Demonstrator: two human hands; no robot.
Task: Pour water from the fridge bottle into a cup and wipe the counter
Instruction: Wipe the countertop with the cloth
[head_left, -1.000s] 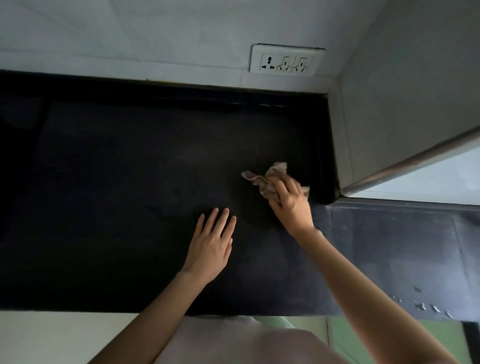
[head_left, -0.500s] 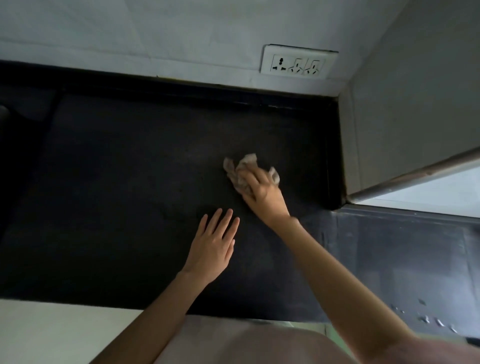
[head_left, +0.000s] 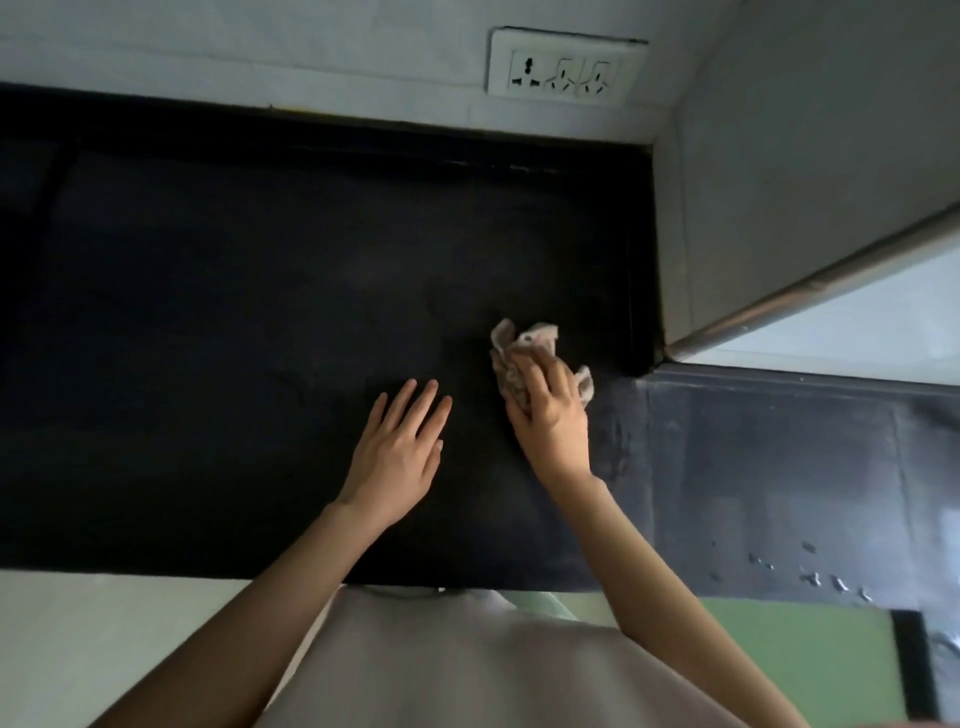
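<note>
we are at the wiping part of the job, we think. no bottle or cup shows here, so we can't tell abt the water part.

our right hand (head_left: 548, 410) sits on a crumpled cloth (head_left: 519, 358) and pushes it down on the black counter (head_left: 234, 312). the cloth is near the right end of the counter, close to the corner where the wall (head_left: 805, 182) juts out. fingers lie over the top of the cloth and curl round it a bit, so it's gripped and pressed at once. bits of cloth poke out past the fingertips and by the side of the hand. we hold it bunched so it soaks up more and doesn't slip, prob.

our left hand (head_left: 397, 452) lies flat on the counter just beside the right, fingers straight and a little spread, holding nothing. we guess it's there to lean on and keep us steady while the other hand rubs.

a few wet drops (head_left: 810, 577) sit on the greyer bit of counter far to the right, well apart from the cloth. those prob need a wipe too.
</note>
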